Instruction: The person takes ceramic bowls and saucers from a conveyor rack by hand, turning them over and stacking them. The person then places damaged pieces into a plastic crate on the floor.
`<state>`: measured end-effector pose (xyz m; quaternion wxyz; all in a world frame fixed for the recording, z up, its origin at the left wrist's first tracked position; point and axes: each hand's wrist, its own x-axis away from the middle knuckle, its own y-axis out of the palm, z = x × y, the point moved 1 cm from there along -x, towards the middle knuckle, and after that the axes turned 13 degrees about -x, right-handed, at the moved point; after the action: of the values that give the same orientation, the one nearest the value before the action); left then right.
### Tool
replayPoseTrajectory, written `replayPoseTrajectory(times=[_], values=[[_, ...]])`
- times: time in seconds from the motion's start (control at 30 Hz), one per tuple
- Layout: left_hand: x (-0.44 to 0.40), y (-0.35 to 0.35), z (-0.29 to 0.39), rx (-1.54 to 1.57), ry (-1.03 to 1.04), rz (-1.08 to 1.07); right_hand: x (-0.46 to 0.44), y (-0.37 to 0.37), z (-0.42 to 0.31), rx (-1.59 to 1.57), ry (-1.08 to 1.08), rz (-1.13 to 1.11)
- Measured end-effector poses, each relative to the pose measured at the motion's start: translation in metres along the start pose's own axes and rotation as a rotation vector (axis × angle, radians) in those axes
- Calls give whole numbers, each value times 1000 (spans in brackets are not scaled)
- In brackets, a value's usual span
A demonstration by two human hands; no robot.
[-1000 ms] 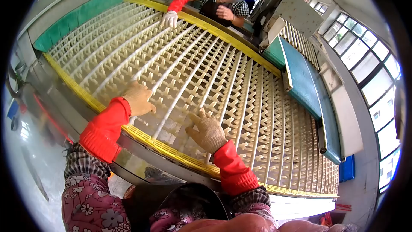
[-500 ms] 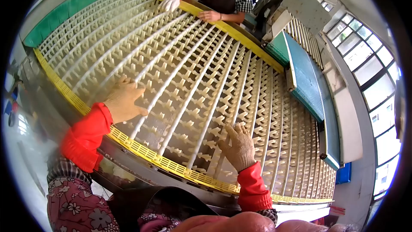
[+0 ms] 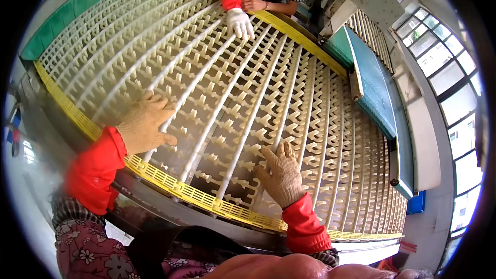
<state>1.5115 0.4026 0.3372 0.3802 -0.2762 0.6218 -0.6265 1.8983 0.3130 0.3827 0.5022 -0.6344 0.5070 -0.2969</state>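
Note:
A wide conveyor bed [image 3: 204,147] of cream plastic prongs in rows, crossed by long white rods [image 3: 230,101], spreads before me. My left hand [image 3: 147,124], in a beige knitted glove with a red sleeve, is spread over the rods near the yellow edge, thumb pointing right and nothing in its grasp. Further right, my right hand [image 3: 283,173], gloved the same way, rests its fingertips at a rod among the prongs. Its thumb stands apart from the fingers. Whether those fingertips press on the rod cannot be made out.
Across the bed, a co-worker's white-gloved hand [image 3: 239,24] reaches over the rods; their bare hand [image 3: 254,4] is at the far yellow border [image 3: 305,51]. Yellow slotted edging [image 3: 206,202] runs along my side. A blue-green panel [image 3: 374,77] stands to the right, a green strip [image 3: 77,15] far left.
The co-worker's white-gloved hand has moved right and inward over the rods. My view has shifted slightly. My hands keep nearly the same poses, a little further left in view.

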Motion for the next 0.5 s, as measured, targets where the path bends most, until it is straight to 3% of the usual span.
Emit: replayPoseTrajectory(times=[0.37,0.5], values=[[-5,8,1,-86,40,-7,4,-8,-5,-88,43,-132],[-9,-11,10,-154,-21,-178,5,-9,-4,-110,87,-149]])
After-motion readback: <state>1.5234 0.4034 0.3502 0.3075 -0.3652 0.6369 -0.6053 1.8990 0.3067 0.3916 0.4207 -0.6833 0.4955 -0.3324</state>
